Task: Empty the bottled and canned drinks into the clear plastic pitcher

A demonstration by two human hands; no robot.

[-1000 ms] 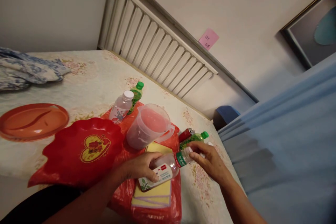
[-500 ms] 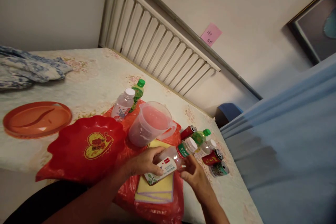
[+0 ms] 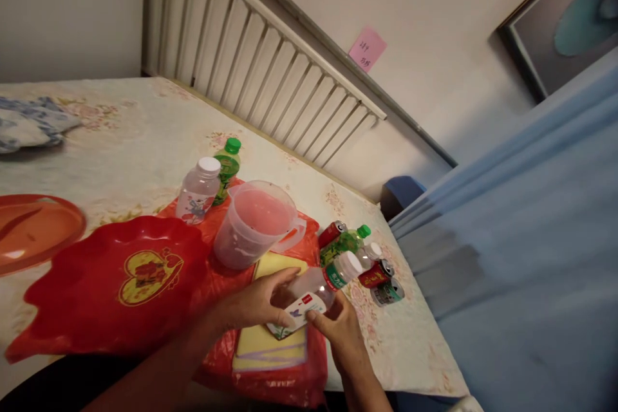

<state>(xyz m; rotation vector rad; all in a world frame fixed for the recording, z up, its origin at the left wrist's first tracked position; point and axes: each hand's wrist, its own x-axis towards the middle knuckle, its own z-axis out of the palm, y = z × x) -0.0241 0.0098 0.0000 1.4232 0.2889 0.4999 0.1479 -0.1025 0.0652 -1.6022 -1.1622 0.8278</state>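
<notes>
A clear plastic bottle (image 3: 309, 299) with a white cap, a green neck band and a white label is held tilted between my hands, its cap toward the upper right. My left hand (image 3: 263, 301) wraps the bottle's lower end, thumb on the label. From the other side my right hand (image 3: 338, 328) grips the body, its thumb tip on the label and its fingers mostly hidden behind. Beneath the bottle lie yellow cloths (image 3: 270, 347) with pale purple edges on a red plastic bag (image 3: 290, 386). Just beyond stands a translucent measuring jug (image 3: 251, 228).
A red scalloped tray (image 3: 96, 270) and an orange plate (image 3: 43, 225) lie at left. Behind the jug's left side stand a white-capped bottle (image 3: 197, 193) and a green-capped bottle (image 3: 228, 167). At right are several cans and bottles, including a red can (image 3: 375, 275). A radiator (image 3: 261, 58) lines the wall.
My right hand has closed in on the bottle, its thumb now on the label. The bottle has turned slightly in my hands. The view has swung right, shifting everything leftward.
</notes>
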